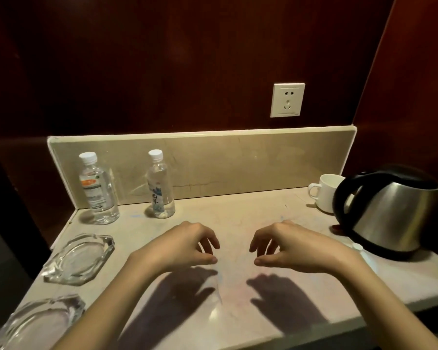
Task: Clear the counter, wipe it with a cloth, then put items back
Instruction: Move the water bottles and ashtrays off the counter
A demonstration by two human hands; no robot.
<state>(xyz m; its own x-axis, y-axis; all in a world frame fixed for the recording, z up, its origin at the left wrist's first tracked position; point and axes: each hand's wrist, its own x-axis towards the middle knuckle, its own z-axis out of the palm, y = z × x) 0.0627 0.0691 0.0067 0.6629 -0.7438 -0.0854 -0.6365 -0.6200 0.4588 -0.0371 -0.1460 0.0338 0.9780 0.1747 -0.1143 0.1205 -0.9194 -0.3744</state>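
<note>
My left hand (187, 245) and my right hand (291, 245) hover side by side over the middle of the beige stone counter (238, 218), palms down, fingers curled and apart, holding nothing. Two clear water bottles stand at the back left: a larger one (98, 189) with an orange label and a slimmer one (160, 185) with a blue label. Two glass ashtrays lie along the left edge, one (80, 258) beside my left wrist and one (38, 322) at the near corner. A steel kettle (392, 213) with a black handle stands at the right, a white mug (326, 192) behind it. No cloth is in view.
A low stone backsplash (238, 162) closes the counter's back. Dark wood panels rise behind and on the right, with a white wall socket (287, 100) above the backsplash. The counter's front edge (314, 329) runs diagonally at the lower right.
</note>
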